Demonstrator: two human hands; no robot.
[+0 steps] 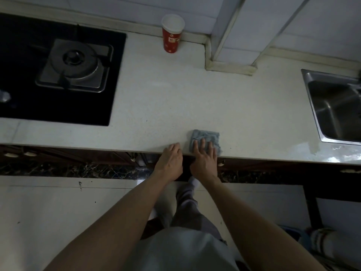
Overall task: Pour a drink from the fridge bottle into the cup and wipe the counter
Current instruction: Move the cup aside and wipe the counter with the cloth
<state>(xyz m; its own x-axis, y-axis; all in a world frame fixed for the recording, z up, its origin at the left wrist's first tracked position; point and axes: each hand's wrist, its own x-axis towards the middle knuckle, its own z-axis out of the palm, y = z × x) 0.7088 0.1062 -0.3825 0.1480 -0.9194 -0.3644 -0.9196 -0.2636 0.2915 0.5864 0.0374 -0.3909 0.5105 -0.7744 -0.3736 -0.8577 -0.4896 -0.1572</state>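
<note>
A red paper cup with a white inside stands upright at the back of the white counter, against the wall. A folded grey-blue cloth lies at the counter's front edge. My right hand presses flat on the cloth with straight fingers. Just left of it, my left hand rests on the counter's front edge, fingers loosely bent and holding nothing. No bottle is in view.
A black gas hob with a steel burner fills the counter's left part. A steel sink is set in at the right, with a wet patch in front of it. A tiled pillar juts out behind. Dark cabinets sit below.
</note>
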